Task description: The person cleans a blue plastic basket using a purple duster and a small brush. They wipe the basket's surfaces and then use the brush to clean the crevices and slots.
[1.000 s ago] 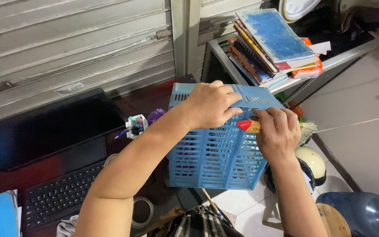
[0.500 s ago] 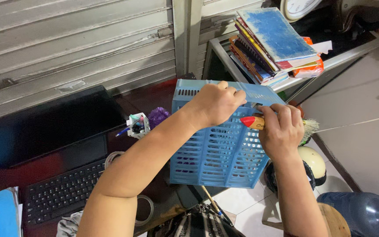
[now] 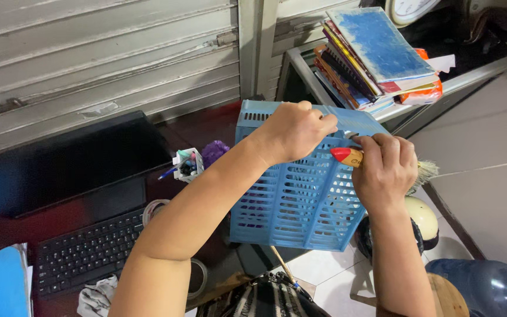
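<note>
Above the dark red tabletop (image 3: 206, 126), the left hand (image 3: 291, 132) clamps a slotted blue plastic basket (image 3: 291, 202); at its 3 o'clock, the right hand (image 3: 385, 170) closes on a red-tipped wooden brush (image 3: 347, 156).

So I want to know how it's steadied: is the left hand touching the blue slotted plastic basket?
Touching. The head view shows the left hand lying on the blue slotted plastic basket, fingers curled over its top edge, with no gap.

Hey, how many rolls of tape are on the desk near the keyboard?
2. One tape roll lies beside the keyboard's upper right corner; the other roll sits at the desk's front edge, partly behind the left forearm. More may be hidden.
</note>
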